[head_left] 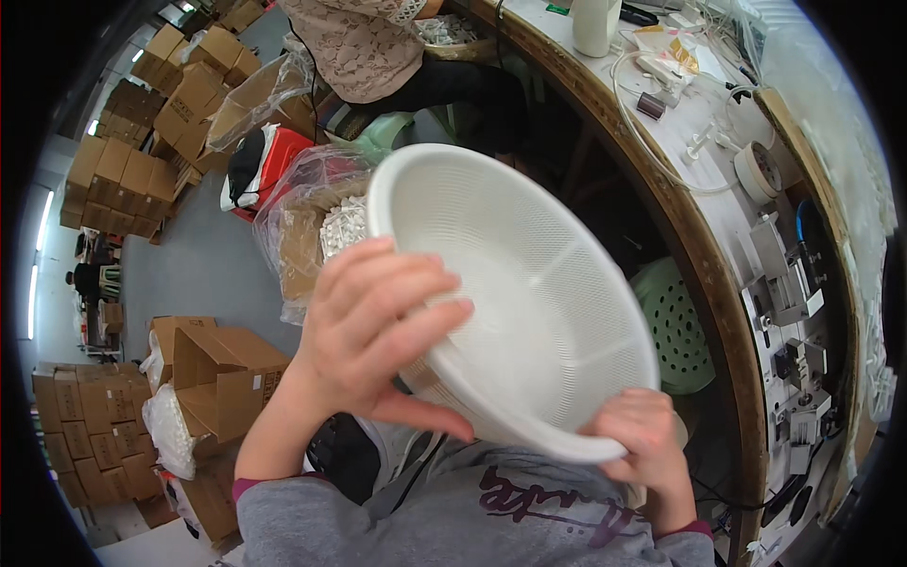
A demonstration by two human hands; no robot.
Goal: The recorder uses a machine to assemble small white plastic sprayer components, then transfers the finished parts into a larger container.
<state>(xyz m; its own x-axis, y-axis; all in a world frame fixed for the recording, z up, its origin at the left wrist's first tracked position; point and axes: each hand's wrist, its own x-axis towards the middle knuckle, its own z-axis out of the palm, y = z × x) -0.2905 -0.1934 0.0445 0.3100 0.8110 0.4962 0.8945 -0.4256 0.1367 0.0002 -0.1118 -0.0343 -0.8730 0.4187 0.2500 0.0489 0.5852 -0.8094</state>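
Note:
A white round plastic basket [529,283] with perforated walls is tilted in front of me, its bowl inside bare. My right hand [647,439] is closed over the near right part of its rim. At the left side of the rim is my left hand [378,326], its fingers stretched across the edge and the thumb spread apart below. Whether the left palm presses on the basket is hard to tell. Just beyond my left hand, a carton lined with clear plastic [302,241] holds many small white parts [345,225].
A curved workbench [699,227] with metal fixtures [794,378], a tape roll [758,172] and tubing runs along the right. Under it stands a green perforated stool [671,326]. Another person [378,57] sits ahead. Open cartons [222,378] and stacked boxes [99,435] are at left.

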